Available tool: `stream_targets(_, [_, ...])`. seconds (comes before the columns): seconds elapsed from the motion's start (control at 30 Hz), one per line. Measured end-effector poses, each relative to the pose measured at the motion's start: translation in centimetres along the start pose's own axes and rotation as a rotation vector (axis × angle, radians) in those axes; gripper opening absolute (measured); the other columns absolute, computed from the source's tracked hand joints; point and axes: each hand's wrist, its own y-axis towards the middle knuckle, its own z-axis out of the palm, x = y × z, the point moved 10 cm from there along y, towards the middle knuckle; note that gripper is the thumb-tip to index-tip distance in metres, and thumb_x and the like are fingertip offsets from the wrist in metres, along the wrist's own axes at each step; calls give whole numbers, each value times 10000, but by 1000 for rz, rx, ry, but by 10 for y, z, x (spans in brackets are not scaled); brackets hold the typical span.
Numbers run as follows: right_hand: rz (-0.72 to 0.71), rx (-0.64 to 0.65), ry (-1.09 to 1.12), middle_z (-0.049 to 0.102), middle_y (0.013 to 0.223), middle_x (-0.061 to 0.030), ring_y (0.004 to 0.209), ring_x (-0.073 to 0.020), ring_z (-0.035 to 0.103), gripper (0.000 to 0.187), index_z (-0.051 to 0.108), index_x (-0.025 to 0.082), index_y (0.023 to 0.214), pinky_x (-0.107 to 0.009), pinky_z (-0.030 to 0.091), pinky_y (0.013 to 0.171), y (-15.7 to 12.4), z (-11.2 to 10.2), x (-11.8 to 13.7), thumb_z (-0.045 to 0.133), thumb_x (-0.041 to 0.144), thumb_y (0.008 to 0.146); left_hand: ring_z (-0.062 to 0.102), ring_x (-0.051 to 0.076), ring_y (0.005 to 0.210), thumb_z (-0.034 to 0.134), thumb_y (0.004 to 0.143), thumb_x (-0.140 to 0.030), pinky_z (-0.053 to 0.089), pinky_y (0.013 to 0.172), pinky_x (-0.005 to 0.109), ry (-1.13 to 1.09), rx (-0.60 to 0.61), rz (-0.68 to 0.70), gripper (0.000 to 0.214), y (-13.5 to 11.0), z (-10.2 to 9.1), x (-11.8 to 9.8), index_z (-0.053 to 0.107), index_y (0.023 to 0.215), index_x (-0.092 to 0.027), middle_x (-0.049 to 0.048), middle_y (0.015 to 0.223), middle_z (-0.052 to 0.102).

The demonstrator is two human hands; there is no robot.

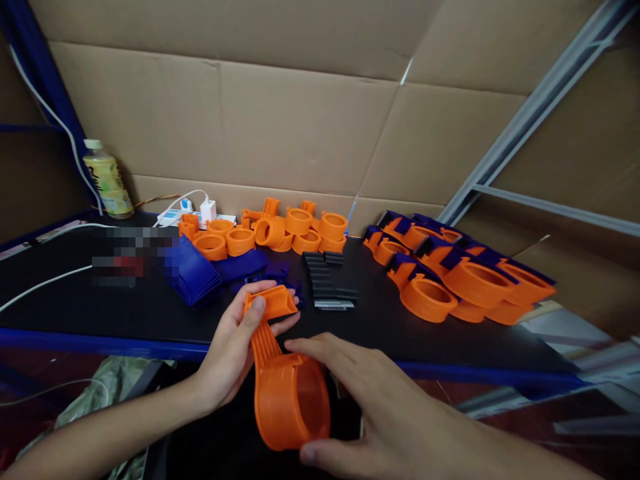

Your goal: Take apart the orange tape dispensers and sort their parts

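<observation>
An orange plastic part (285, 380) with a wide ring at the near end and a flat handle with a boxy head at the far end is held over the table's front edge. My left hand (235, 347) grips the handle, thumb on top near the head. My right hand (380, 407) cups the ring, fingers over its right side and thumb beneath. Just beyond the part lie dark blue plastic pieces (210, 270) on the black table (75, 300).
A pile of orange rings (280, 233) sits at the back centre. Assembled orange-and-blue parts (450, 273) fill the right side. A stack of black strips (330, 283) lies mid-table. A drink bottle (107, 179) and power strip (193, 213) stand at back left. Cardboard walls surround.
</observation>
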Motion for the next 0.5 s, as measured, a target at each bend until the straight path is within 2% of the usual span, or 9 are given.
stream_targets(0.03, [2, -41, -40, 650, 1313, -51, 1120, -202, 656, 682, 504, 269, 1418, -307, 516, 970, 1, -8, -2, 747, 444, 806, 591, 286, 1261, 578, 974, -381, 445, 1106, 521, -14, 14, 9, 359, 0, 0, 0, 574, 1296, -221, 119, 1341, 639])
stream_targets(0.1, [48, -200, -193, 634, 1334, -77, 1153, -232, 641, 614, 506, 248, 1419, -352, 504, 994, 5, -44, -24, 671, 422, 853, 498, 294, 1368, 562, 981, -398, 401, 1143, 520, -28, 18, 41, 445, 2, -6, -3, 501, 1403, -271, 108, 1471, 547])
stream_targets(0.17, [187, -377, -436, 600, 1374, -123, 1201, -304, 607, 625, 471, 236, 1464, -449, 488, 991, 7, -94, -66, 592, 469, 896, 440, 302, 1416, 552, 985, -389, 385, 1152, 525, 2, 22, 53, 451, 6, -12, -5, 495, 1419, -282, 103, 1518, 499])
stream_targets(0.2, [301, -429, -571, 596, 1371, -145, 1199, -345, 599, 666, 444, 240, 1491, -492, 487, 956, 9, -119, -93, 579, 511, 898, 427, 308, 1424, 558, 983, -366, 385, 1150, 529, 35, 31, 42, 433, 7, -14, -4, 514, 1404, -276, 105, 1521, 496])
stream_targets(0.27, [507, -357, -758, 589, 1343, -222, 1198, -411, 578, 759, 392, 196, 1535, -515, 475, 890, 22, -154, -151, 565, 564, 894, 431, 319, 1419, 580, 972, -317, 399, 1134, 538, 106, 57, -3, 397, 10, -15, 0, 550, 1364, -264, 110, 1497, 520])
stream_targets(0.3, [595, -264, -784, 594, 1317, -259, 1191, -419, 579, 765, 397, 151, 1532, -497, 466, 870, 31, -163, -180, 555, 555, 901, 437, 325, 1414, 587, 967, -300, 410, 1123, 543, 134, 72, -26, 380, 11, -15, 2, 563, 1344, -257, 114, 1480, 536])
stream_targets(0.33, [611, -212, -772, 617, 1274, -272, 1165, -396, 602, 718, 447, 110, 1499, -464, 454, 865, 42, -171, -203, 542, 521, 919, 443, 329, 1407, 588, 967, -295, 420, 1112, 547, 156, 85, -43, 361, 11, -14, 3, 573, 1325, -252, 117, 1462, 550])
stream_targets(0.4, [634, -112, -729, 653, 1219, -267, 1111, -340, 639, 640, 544, 68, 1420, -403, 444, 855, 66, -174, -241, 614, 422, 891, 456, 333, 1394, 584, 969, -293, 433, 1098, 549, 183, 107, -67, 327, 10, -12, 4, 586, 1292, -241, 122, 1440, 567])
stream_targets(0.5, [624, -37, -662, 725, 1103, -203, 963, -281, 691, 557, 671, 91, 1281, -340, 470, 803, 99, -162, -278, 768, 219, 748, 473, 333, 1378, 581, 970, -283, 445, 1087, 545, 203, 131, -90, 296, 8, -9, 5, 596, 1260, -228, 128, 1425, 577])
